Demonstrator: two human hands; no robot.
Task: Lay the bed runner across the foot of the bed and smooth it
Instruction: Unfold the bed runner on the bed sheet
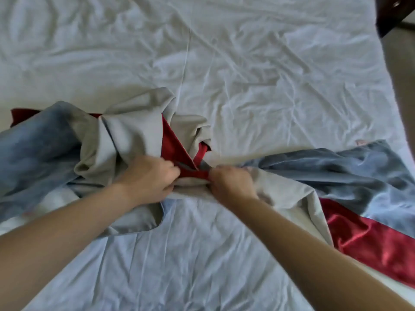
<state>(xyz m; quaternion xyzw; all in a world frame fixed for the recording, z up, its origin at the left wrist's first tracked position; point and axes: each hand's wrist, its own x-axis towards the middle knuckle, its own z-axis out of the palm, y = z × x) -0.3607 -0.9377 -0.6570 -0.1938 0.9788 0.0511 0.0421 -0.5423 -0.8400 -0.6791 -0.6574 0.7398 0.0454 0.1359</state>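
Note:
The bed runner, blue-grey velvet with a red satin band and a pale grey lining, lies bunched and twisted across the white bed sheet. Its left part is heaped with the lining turned up; its right part spreads toward the bed's right edge. My left hand grips the bunched cloth at the middle, fingers curled round the red edge. My right hand grips the same twisted section just to the right. The two hands are a short gap apart.
The wrinkled white sheet covers the whole bed beyond and in front of the runner. A dark piece of furniture stands at the top right corner, with beige floor along the bed's right side.

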